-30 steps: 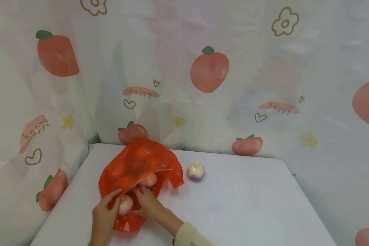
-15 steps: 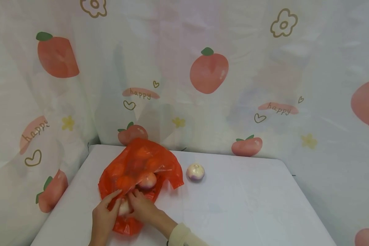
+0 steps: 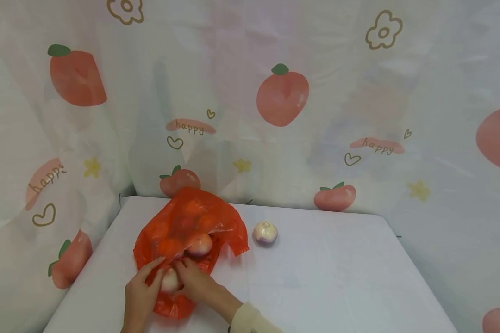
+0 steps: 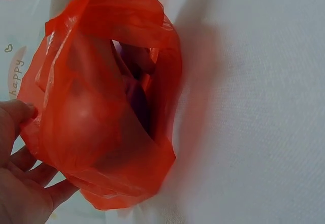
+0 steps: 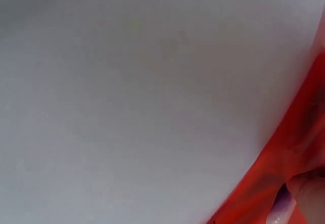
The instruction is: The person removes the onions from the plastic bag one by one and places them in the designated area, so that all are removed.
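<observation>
Since a second ago the right hand [image 3: 196, 284] has slid leftward over the onion [image 3: 169, 280] at the mouth of the red bag [image 3: 191, 222] — its fingers now curl round it, hiding more of it. Opposite, the left hand [image 3: 140, 291] pinches the bag's edge beside that onion. Round, the onion shows no clear long axis. Another onion [image 3: 265, 232] lies apart on the white table [image 3: 337, 277]. Behind, the curtain [image 3: 358, 92] reads "happy".

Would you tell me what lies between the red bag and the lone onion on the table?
Only bare white table, in the head view, between the red bag and the lone onion.
</observation>
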`<state>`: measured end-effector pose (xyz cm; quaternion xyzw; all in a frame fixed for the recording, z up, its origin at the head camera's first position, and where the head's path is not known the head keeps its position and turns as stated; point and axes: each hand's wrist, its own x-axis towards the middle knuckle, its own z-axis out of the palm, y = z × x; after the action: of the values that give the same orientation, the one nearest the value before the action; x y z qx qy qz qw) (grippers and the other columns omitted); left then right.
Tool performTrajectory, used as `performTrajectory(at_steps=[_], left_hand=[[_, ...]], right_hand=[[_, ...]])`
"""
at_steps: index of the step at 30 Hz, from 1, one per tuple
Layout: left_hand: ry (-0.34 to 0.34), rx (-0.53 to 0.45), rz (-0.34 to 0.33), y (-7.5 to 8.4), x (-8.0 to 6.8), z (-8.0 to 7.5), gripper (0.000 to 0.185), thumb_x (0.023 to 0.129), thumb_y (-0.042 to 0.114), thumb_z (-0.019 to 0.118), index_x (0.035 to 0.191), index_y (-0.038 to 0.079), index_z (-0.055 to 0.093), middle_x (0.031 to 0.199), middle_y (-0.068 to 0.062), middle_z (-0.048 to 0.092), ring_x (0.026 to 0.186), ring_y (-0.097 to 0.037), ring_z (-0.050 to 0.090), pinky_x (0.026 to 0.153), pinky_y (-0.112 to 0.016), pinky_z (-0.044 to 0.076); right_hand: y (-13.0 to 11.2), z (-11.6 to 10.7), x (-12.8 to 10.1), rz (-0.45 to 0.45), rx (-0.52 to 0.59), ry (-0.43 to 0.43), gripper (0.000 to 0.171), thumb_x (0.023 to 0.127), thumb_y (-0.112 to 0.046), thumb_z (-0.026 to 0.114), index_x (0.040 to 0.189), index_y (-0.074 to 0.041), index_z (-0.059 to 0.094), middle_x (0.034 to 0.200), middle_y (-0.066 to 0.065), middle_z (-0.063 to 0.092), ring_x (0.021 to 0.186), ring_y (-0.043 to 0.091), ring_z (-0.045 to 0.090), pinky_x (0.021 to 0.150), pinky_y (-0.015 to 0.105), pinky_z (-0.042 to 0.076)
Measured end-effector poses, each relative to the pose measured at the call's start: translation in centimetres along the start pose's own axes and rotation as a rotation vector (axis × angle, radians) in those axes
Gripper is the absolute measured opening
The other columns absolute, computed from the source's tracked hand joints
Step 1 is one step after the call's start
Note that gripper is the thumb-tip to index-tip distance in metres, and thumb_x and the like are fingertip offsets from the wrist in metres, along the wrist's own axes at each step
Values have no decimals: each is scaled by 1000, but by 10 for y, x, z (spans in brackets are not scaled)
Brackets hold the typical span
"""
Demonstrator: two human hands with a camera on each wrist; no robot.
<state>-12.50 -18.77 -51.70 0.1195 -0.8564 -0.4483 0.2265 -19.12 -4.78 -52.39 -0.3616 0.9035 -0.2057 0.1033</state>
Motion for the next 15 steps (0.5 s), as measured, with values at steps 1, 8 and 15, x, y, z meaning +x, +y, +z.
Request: performTrajectory(at_steps=[1,8,15], left_hand=[[6,1,8,-1,0,0,25,87,8,68,111,8,70,107,-11,68,96,-26,63,84,-41,47],[2,7,21,-2,1,2,25,87,4,67,112,8,70,108,-10,68,99,-26,63,85,-40,46],[-29,13,-30,0,1,1,28,88,5,66,115,7,68,112,-12,66,104,-29,61,86,-41,45]], right_hand=[[1,-1,0,-6,-3,1,67,82,-37,72,139,-19,41,125,-5,47,110,6,46,92,23,45],[13,-9,-4,-10,58,-12,69,81,-37,73,139,-20,39,128,-4,45,113,7,45,94,25,44],[22,-16,-8,-46,139,31,68,80,-31,76,135,-15,40,127,-7,48,114,6,45,97,24,41]])
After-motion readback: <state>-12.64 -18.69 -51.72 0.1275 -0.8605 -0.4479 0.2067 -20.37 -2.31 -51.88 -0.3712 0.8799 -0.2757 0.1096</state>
